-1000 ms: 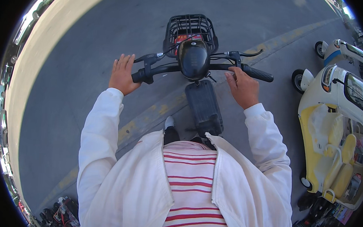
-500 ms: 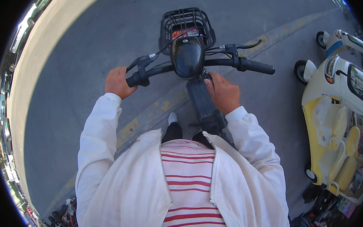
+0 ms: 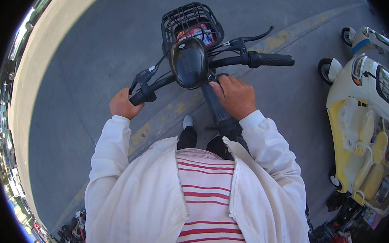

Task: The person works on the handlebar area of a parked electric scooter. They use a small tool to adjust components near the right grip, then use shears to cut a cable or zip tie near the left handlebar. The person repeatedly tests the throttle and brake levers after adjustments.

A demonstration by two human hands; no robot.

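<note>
An electric bike stands in front of me, with a dark handlebar [image 3: 225, 62] and a glossy black display housing [image 3: 189, 63] at its middle. My left hand [image 3: 125, 105] is wrapped round the left grip, below the left brake lever [image 3: 142, 77]. Just behind the housing, my right hand [image 3: 237, 96] pinches what looks like a key with a small metal ring [image 3: 211, 76], partly hidden by the fingers. The right grip [image 3: 276, 60] and right brake lever [image 3: 260, 34] are untouched. A black wire basket [image 3: 166, 30] at the front holds red printed papers or packets [image 3: 195, 31].
My legs stand left of the bike frame, one pale shoe [image 3: 188, 121] showing. A yellow line [image 3: 168, 111] crosses the grey pavement. Small white and yellow vehicles [image 3: 336, 125] are parked on the right. Cars line the far left rim; more bikes [image 3: 72, 230] stand behind at lower left.
The handlebar has turned left: the basket and housing have shifted left, and the left grip has come nearer me with my left hand on it. My right hand stays by the metal ring.
</note>
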